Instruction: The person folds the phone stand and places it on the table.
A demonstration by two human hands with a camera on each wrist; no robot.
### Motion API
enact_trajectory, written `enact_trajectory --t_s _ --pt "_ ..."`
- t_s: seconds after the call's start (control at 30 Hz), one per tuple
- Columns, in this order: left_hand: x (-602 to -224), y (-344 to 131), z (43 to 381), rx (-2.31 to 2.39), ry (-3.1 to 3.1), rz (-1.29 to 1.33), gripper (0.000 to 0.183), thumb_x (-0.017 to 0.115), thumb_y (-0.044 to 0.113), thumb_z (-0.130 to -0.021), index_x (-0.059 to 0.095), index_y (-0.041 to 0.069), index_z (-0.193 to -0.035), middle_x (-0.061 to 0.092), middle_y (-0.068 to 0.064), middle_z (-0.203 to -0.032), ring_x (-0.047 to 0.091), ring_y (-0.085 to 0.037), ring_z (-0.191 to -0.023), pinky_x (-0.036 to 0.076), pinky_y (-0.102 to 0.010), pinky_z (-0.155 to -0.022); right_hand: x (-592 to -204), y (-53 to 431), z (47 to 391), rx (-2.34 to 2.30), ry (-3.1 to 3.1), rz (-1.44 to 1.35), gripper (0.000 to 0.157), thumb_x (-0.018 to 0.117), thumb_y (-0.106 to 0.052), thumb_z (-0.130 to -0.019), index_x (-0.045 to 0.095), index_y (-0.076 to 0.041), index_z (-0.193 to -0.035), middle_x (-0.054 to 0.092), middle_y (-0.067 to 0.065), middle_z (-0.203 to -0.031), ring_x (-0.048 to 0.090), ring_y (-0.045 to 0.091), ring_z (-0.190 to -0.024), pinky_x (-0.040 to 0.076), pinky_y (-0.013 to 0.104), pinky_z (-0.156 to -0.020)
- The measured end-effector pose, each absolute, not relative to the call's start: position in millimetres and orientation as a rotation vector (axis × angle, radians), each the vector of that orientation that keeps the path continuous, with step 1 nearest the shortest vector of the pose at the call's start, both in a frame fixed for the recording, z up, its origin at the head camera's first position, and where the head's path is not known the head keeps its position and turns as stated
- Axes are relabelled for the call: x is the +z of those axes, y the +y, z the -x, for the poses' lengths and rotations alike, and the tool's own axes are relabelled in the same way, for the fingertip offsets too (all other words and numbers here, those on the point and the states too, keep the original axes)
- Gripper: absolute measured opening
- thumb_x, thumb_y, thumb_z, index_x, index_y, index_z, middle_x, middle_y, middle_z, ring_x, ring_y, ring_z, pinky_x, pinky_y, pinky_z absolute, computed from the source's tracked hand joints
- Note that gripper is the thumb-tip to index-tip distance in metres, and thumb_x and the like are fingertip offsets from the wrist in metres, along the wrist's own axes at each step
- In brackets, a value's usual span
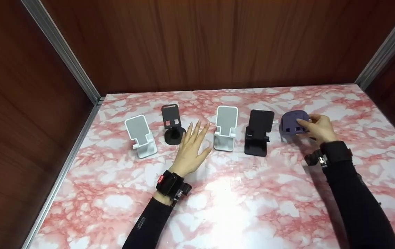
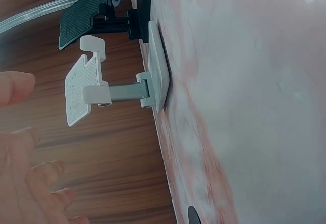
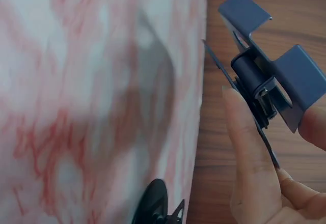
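My right hand point(image 1: 319, 128) pinches a purple folding phone stand point(image 1: 290, 121) at the right end of a row of stands. The right wrist view shows the thumb and fingers on the raised purple stand point(image 3: 254, 76), its plates partly folded together at a hinge. My left hand point(image 1: 191, 152) is spread with straight fingers and holds nothing. It hovers between a black round-based phone stand point(image 1: 172, 116) and a white phone stand point(image 1: 226, 119). In the left wrist view the fingers point(image 2: 46, 183) are apart from the white stand point(image 2: 122, 90).
A black phone stand point(image 1: 260, 121) stands between the middle white one and the purple one. Another white phone stand point(image 1: 138, 129) is at the row's left end. The table point(image 1: 252, 207) has a red-and-white marbled top, with brown wood panels point(image 1: 218, 45) behind and at the sides.
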State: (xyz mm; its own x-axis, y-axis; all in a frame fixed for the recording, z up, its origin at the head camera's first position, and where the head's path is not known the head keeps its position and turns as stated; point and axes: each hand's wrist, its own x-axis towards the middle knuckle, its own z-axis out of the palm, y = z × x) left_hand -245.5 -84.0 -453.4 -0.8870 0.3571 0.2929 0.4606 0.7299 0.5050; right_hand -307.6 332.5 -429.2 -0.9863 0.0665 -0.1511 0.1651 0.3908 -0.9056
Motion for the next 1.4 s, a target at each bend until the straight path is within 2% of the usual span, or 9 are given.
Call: enact_trajectory --t_s 0.17,0.4,0.6,0.7,0.77,0.83,0.9,1.07,1.4 --pt "-455.2 -84.2 245.2 -0.867 -2.762 0.653 0.070 0.055 0.032 -0.098 0.023 0.018 -0.158 0.012 -0.012 -0.167 0.006 -0.040 -0.153 0.006 -0.062 -0.123 -433.0 332.5 314.5 -1.705 2.444 -0.198 0.072 0.052 -0.025 -0.102 0.016 0.009 -0.154 0.048 0.010 -0.117 0.063 -0.006 -0.077 0.059 0.028 -0.089" --pt "-454.8 -83.0 245.4 -0.868 -2.757 0.666 0.070 0.056 0.031 -0.097 0.024 0.017 -0.158 0.012 -0.013 -0.167 0.006 -0.038 -0.154 0.005 -0.060 -0.124 -443.2 331.1 319.4 -1.682 2.426 -0.189 0.068 0.053 -0.024 -0.102 0.021 0.009 -0.153 0.055 0.002 -0.106 0.066 -0.004 -0.077 0.059 0.029 -0.089" --pt "-453.5 -83.2 245.0 -0.856 -2.764 0.671 0.070 0.056 0.031 -0.097 0.023 0.019 -0.158 0.010 -0.011 -0.167 0.005 -0.036 -0.154 0.006 -0.059 -0.124 -450.4 332.1 325.3 -1.563 2.467 -0.197 0.066 0.046 -0.023 -0.104 0.016 0.011 -0.153 0.041 0.034 -0.137 0.060 -0.009 -0.074 0.058 0.020 -0.084" --pt "-453.2 -83.1 245.4 -0.850 -2.757 0.676 0.070 0.055 0.031 -0.097 0.024 0.018 -0.158 0.011 -0.012 -0.167 0.006 -0.037 -0.154 0.008 -0.061 -0.123 -450.3 333.3 326.6 -1.351 2.594 -0.174 0.065 0.044 -0.024 -0.104 0.018 0.012 -0.151 0.037 0.040 -0.143 0.063 0.007 -0.093 0.056 0.014 -0.078" --pt "-453.0 -83.2 245.1 -0.850 -2.753 0.680 0.070 0.055 0.031 -0.097 0.024 0.017 -0.158 0.011 -0.013 -0.167 0.007 -0.038 -0.154 0.009 -0.062 -0.123 -449.7 333.0 326.9 -1.184 2.688 -0.141 0.065 0.044 -0.026 -0.104 0.021 0.014 -0.150 0.039 0.042 -0.142 0.061 0.027 -0.109 0.054 0.022 -0.083" --pt "-452.7 -83.2 245.0 -0.846 -2.756 0.681 0.070 0.054 0.031 -0.097 0.024 0.017 -0.158 0.011 -0.013 -0.167 0.007 -0.038 -0.154 0.009 -0.061 -0.123 -449.1 331.7 326.8 -1.031 2.778 -0.103 0.064 0.044 -0.027 -0.103 0.027 0.017 -0.147 0.041 0.043 -0.139 0.052 0.045 -0.122 0.052 0.036 -0.092" --pt "-452.5 -83.3 245.0 -0.844 -2.756 0.683 0.070 0.055 0.030 -0.096 0.024 0.017 -0.158 0.012 -0.014 -0.167 0.008 -0.039 -0.153 0.009 -0.061 -0.123 -448.4 329.2 326.6 -0.919 2.848 -0.068 0.061 0.045 -0.027 -0.103 0.035 0.019 -0.142 0.044 0.044 -0.134 0.048 0.052 -0.123 0.047 0.053 -0.098" --pt "-452.8 -82.6 245.8 -0.846 -2.751 0.685 0.070 0.057 0.027 -0.096 0.026 0.015 -0.158 0.012 -0.014 -0.166 0.008 -0.038 -0.153 0.011 -0.062 -0.123 -447.2 320.7 325.8 -0.763 2.979 -0.038 0.052 0.047 -0.021 -0.101 0.048 0.024 -0.125 0.051 0.046 -0.123 0.051 0.058 -0.114 0.043 0.063 -0.099" --pt "-452.3 -83.2 244.6 -0.858 -2.750 0.695 0.069 0.055 0.030 -0.097 0.026 0.014 -0.157 0.012 -0.015 -0.166 0.008 -0.040 -0.153 0.008 -0.061 -0.123 -444.3 314.6 326.1 -0.524 2.969 -0.045 0.055 0.046 -0.025 -0.100 0.049 0.026 -0.120 0.046 0.049 -0.123 0.048 0.061 -0.115 0.044 0.067 -0.098"
